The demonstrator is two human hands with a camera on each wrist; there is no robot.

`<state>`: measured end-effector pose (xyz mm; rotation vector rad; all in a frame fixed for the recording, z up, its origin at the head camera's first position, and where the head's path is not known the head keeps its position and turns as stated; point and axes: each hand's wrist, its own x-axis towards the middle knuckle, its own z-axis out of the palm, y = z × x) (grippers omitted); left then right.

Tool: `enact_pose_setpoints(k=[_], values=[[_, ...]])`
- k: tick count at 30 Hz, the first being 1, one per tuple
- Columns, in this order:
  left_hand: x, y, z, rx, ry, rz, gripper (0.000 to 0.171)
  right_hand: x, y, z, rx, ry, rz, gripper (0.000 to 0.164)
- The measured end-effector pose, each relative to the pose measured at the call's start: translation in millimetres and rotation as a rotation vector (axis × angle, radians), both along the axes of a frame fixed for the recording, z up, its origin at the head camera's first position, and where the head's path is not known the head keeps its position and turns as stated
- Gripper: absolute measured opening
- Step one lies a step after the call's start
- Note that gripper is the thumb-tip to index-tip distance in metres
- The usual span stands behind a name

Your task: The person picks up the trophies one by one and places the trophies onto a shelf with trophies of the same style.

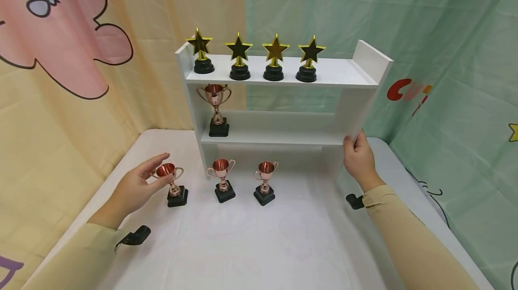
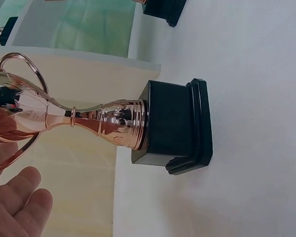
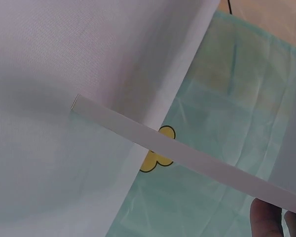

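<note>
My left hand [image 1: 135,186] reaches round the cup of a small rose-gold trophy [image 1: 176,189], thumb on the near side and fingers on the far side, loosely spread. In the left wrist view, this trophy's black base [image 2: 172,123] stands on the white cloth, with fingers [image 2: 22,197] beside the cup; whether they touch it is unclear. My right hand [image 1: 361,164] grips the side panel of a white shelf unit [image 1: 279,137] near its middle board. Two similar trophies, a middle one [image 1: 224,189] and a right one [image 1: 265,194], stand upright before the unit.
Several gold star trophies [image 1: 274,51] line the top board. A rose-gold trophy [image 1: 218,126] stands at the left end of the middle board. Printed curtains [image 1: 445,101] hang behind and beside the white-covered table [image 1: 259,249].
</note>
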<state>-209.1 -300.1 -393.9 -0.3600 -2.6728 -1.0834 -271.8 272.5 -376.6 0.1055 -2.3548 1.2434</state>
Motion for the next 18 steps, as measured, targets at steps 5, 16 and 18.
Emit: enact_pose_setpoints(k=[5,16,18], values=[[0.6,1.2,-4.1,-0.011,0.052,0.009,0.061,0.3,-0.8,0.5,-0.005,-0.003,-0.003,0.047],[-2.1,3.9,-16.7,0.131,0.108,-0.066,0.049,-1.9,0.1,-2.0,-0.001,0.011,0.004,0.046],[-2.8,4.5,-19.1,0.16,0.107,-0.079,0.049,-1.0,0.2,-1.8,0.0,0.008,0.015,0.047]])
